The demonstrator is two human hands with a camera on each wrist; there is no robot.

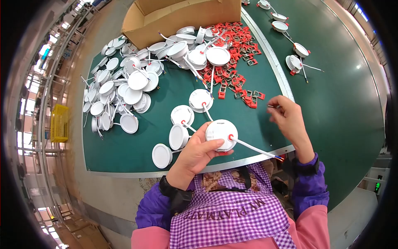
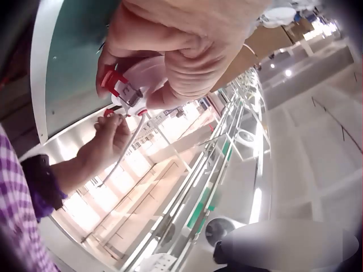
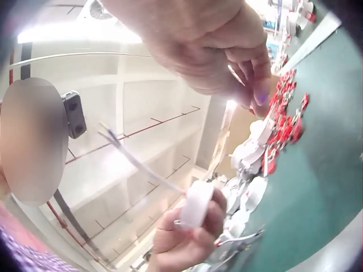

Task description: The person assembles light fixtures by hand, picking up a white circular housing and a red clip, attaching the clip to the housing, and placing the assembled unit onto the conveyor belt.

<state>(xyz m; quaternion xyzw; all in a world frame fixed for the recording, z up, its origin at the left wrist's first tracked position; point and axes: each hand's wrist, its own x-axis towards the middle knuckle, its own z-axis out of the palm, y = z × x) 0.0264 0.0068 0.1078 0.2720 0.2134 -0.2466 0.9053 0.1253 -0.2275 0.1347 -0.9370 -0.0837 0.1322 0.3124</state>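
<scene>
My left hand (image 1: 195,151) grips a round white downlight (image 1: 219,130) by its rim, back side up, thumb on its face. Its white cable (image 1: 255,148) leaves a red grommet and ends in bare coloured wires pointing right. In the left wrist view a red spring clip (image 2: 116,85) sits on the downlight's edge, its coiled spring showing. To the right, my right hand (image 1: 286,118) is raised over the table with thumb and fingers pinched together on a small red clip, mostly hidden by the fingers; a bit of red (image 3: 252,110) shows at the fingertips.
Several downlights (image 1: 182,114) lie just left of the held one. A large heap of downlights (image 1: 132,95) covers the table's left side, before a cardboard box (image 1: 186,18). Loose red clips (image 1: 236,79) are piled right of it. A metal strip (image 1: 269,54) separates a green surface with more downlights (image 1: 293,63).
</scene>
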